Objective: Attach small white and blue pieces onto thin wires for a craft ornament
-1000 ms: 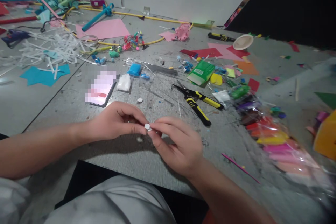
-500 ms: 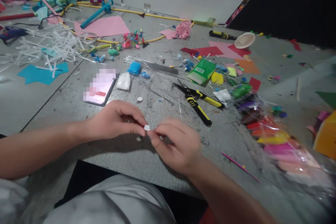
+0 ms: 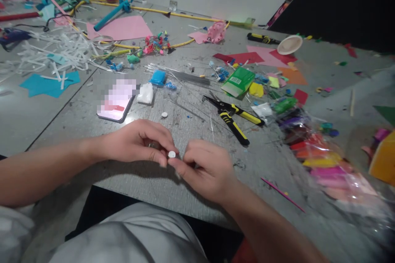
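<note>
A small white disc [image 3: 172,154], which looks like modelling clay, is pinched at the fingertips where my two hands meet, low over the table's near edge. My left hand [image 3: 143,141] reaches in from the left, with its forefinger against the disc's upper side. From the right comes my right hand [image 3: 206,168], its thumb tip under the disc and its other fingers curled. Just beyond the hands lies another white disc [image 3: 164,115] on the grey table. Farther back are a packet of white clay [image 3: 145,93] and a blue packet [image 3: 157,77].
A phone [image 3: 115,100] lies left of the packets. Open yellow-black pliers [image 3: 233,119] rest right of centre, near thin wires [image 3: 188,78]. Bagged coloured clay [image 3: 327,164] and a pink stick [image 3: 282,194] lie at right. Paper strips [image 3: 58,55] cover the left.
The white disc has turned so its round face shows towards me, and it sits slightly lower. My fingertips have shifted around it.
</note>
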{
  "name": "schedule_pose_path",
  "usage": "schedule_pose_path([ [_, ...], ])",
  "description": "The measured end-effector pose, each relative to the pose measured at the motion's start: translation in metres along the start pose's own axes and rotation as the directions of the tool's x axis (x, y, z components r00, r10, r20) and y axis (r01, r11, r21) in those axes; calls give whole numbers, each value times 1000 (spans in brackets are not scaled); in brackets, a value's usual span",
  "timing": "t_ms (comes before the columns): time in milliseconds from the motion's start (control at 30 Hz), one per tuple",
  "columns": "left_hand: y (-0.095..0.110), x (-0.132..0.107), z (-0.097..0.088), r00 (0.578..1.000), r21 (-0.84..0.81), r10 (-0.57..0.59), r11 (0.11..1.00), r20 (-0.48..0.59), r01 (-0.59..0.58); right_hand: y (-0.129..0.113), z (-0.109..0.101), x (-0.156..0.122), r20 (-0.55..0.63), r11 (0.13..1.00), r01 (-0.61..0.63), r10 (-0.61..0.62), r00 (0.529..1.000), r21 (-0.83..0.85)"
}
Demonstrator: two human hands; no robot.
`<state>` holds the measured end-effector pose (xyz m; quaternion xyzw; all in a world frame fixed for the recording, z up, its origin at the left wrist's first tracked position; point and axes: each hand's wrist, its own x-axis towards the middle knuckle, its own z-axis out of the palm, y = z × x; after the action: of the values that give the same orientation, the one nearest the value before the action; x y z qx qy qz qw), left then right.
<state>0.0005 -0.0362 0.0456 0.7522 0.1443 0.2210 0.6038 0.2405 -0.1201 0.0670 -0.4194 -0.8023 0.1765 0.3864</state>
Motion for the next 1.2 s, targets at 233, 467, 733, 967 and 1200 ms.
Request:
schedule_pose_path([
  [233,1,-1,-6,992,-96,-114,988,57,119,1,-6,4,117,994,5,-18,993,108],
  [467,-10,8,-33,985,534,-170,833,2,142,11,-12,8,11,988,-131,131,991,84],
  [733,-20,13,-34,981,705,-189,690,-46,166,20,-7,13,-14,980,-196,197,980,21],
  [967,-37,20,-39,942,763,-147,556,-300,330,19,-2,14,-6,976,-219,219,976,8],
  [1200,-40,20,-36,941,717,-72,629,-331,301,23,1,14,21,971,-239,239,971,-1],
])
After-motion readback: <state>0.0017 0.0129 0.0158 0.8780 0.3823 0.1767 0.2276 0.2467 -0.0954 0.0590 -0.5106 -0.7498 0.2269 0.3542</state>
